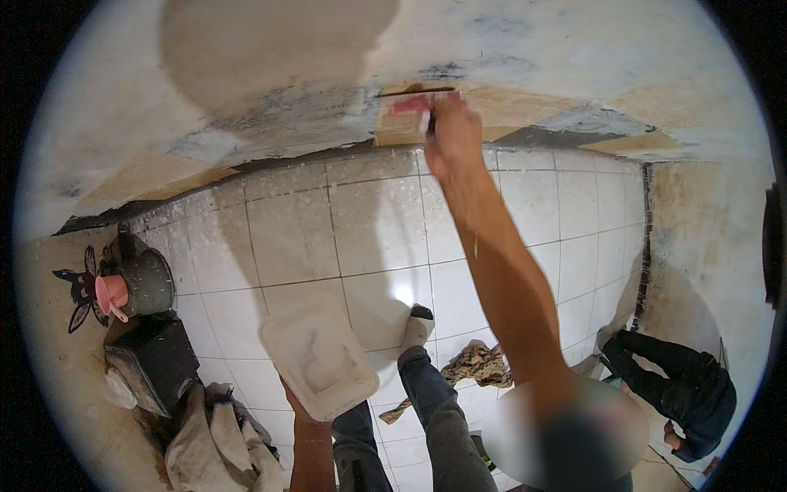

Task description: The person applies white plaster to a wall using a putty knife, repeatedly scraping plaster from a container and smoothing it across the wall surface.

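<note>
My right hand is raised to the wall and grips a putty knife with a reddish blade, pressed flat against a tan patch of the wall. Low in the view, my left hand holds a white rectangular tray from underneath; pale filler is smeared inside it. Below are my legs in jeans, one foot in a pale sock on the white tiled floor.
A grey bucket with a pink cup and a dark box stand at the left, with crumpled cloths beside them. A patterned rag lies by my foot. Another person in dark clothes crouches at the right.
</note>
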`<state>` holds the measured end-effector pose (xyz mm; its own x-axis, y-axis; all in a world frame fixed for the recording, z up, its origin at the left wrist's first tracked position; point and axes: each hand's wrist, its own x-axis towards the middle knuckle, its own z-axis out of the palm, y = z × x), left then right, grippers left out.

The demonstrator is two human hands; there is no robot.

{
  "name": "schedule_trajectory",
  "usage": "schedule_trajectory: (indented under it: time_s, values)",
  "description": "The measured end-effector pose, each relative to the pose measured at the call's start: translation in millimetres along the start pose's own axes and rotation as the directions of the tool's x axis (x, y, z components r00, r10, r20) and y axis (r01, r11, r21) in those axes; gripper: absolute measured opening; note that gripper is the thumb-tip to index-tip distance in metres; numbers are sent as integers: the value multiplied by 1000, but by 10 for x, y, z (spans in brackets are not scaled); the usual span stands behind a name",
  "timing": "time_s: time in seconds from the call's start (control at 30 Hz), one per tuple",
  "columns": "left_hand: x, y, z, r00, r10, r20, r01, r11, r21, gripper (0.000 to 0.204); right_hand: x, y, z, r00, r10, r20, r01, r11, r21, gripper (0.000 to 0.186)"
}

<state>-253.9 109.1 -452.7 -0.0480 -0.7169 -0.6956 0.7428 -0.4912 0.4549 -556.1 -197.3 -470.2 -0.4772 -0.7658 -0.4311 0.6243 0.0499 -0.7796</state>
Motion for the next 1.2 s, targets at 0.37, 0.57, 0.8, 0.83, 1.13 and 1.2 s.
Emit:
schedule_trajectory:
  time_s: [0.37, 0.57, 0.8, 0.83, 1.13, 1.2]
  values:
    - [46, -132, -78, 997, -8, 75, 6, 1000, 18, 76, 159, 356, -1315, 977, -47, -209, -32, 931, -363, 8]
    - [0, -123, -183, 1000, -23, 22, 24, 998, -57, 74, 304, 496, -948, 971, -202, -129, 162, 951, -265, 15]
    - [21, -130, -179, 1000, -31, -7, 30, 997, -73, 72, -167, 807, -357, 909, -402, 115, 397, 745, -536, 10]
    - [10, -135, -166, 999, -24, 23, 26, 997, -75, 72, -218, 830, -368, 875, -434, 213, 468, 651, -598, 10]
    - [10, -76, -144, 999, -22, 45, 27, 993, -119, 72, -120, 804, -692, 853, -520, 49, 410, 608, -680, 27]
    - [15, -74, -132, 1000, -1, 20, 3, 995, -98, 71, 87, 807, -628, 788, -616, -1, 456, 584, -671, 31]
